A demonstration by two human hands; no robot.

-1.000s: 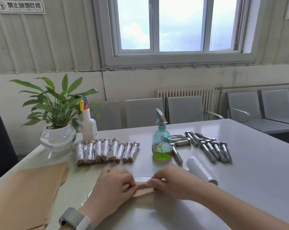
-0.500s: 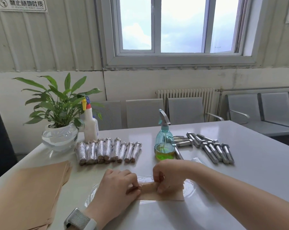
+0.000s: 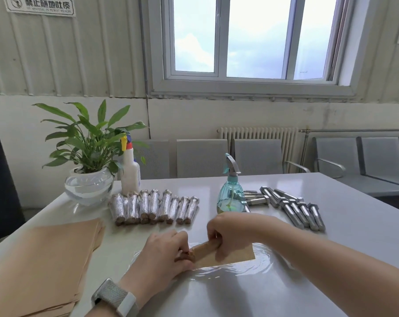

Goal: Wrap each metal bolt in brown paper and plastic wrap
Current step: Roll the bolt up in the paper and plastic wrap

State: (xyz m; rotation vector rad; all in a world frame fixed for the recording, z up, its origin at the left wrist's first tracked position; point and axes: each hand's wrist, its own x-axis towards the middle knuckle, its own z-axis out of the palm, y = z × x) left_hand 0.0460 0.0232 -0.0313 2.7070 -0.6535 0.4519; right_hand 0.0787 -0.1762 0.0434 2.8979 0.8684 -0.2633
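Note:
A bolt rolled in brown paper (image 3: 205, 249) lies on a sheet of clear plastic wrap (image 3: 260, 264) near the table's front. My left hand (image 3: 161, 255) pinches the roll's left end. My right hand (image 3: 230, 234) grips the roll from above, fingers curled over it. A loose flap of brown paper (image 3: 237, 257) spreads to the right under my right hand. Several wrapped bolts (image 3: 152, 208) lie in a row behind. Several bare metal bolts (image 3: 292, 208) lie at the right. The bolt inside the paper is hidden.
A stack of brown paper sheets (image 3: 49, 259) lies at the front left. A teal spray bottle (image 3: 231, 193), a white spray bottle (image 3: 130, 170) and a potted plant in a glass bowl (image 3: 88, 179) stand behind on the white table (image 3: 331, 248). Grey chairs stand beyond.
My right hand has lifted and curled over the paper roll, which now tilts up at its right. The paper flap has spread out to the right. The plastic wrap roll is now hidden.

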